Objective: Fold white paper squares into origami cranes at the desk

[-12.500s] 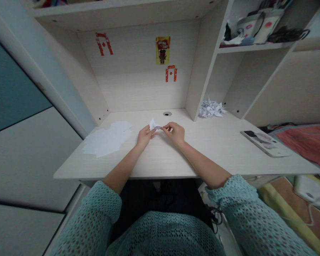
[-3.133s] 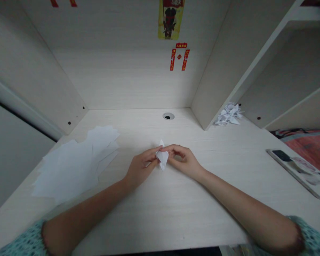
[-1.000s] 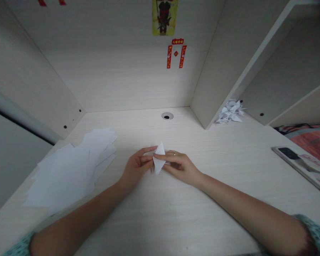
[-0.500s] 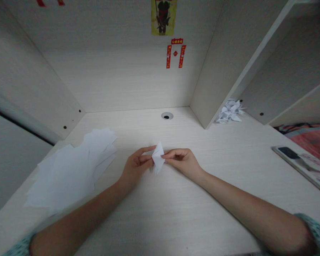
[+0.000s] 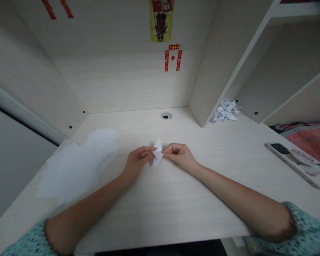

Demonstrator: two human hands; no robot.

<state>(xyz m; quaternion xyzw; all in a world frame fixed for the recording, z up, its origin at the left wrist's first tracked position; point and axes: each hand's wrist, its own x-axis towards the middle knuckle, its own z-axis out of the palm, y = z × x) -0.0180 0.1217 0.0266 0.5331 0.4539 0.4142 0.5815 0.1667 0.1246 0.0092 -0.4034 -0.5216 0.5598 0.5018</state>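
Right hand slid edgeward, pinching folded paper with left hand; its underside hidden.

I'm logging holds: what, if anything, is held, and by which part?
A folded piece of white paper: the left grip pinches its left side, the right grip its right side.
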